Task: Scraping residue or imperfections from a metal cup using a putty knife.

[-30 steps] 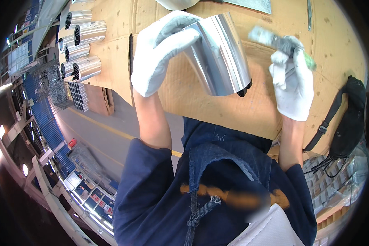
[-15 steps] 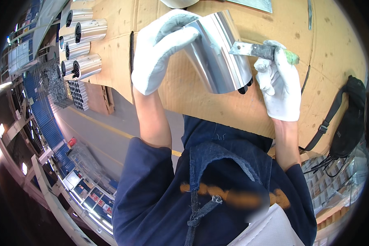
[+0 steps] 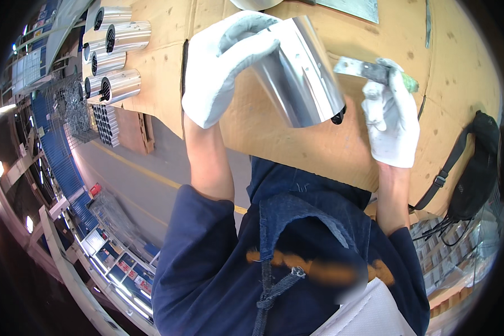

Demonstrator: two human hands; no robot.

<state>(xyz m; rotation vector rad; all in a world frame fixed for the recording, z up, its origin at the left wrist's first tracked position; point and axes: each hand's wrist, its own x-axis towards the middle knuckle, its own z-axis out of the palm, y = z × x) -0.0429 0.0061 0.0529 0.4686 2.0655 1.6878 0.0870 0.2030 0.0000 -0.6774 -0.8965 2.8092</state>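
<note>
Since the earlier frame my right hand has drawn back from the end of the shiny metal tube, so that the flat metal tool now stands just clear of the tube's rim. My left hand, in a white glove, wraps around the upper part of the tube, fingers curled and pressed against its curved wall, holding it tilted above the cardboard-covered bench. My right hand, also gloved, has its fingers closed around the tool's green handle, blade pointing left toward the tube. A stack of similar tubes lies at the bench's left end, well apart. A black bag hangs at the right.
</note>
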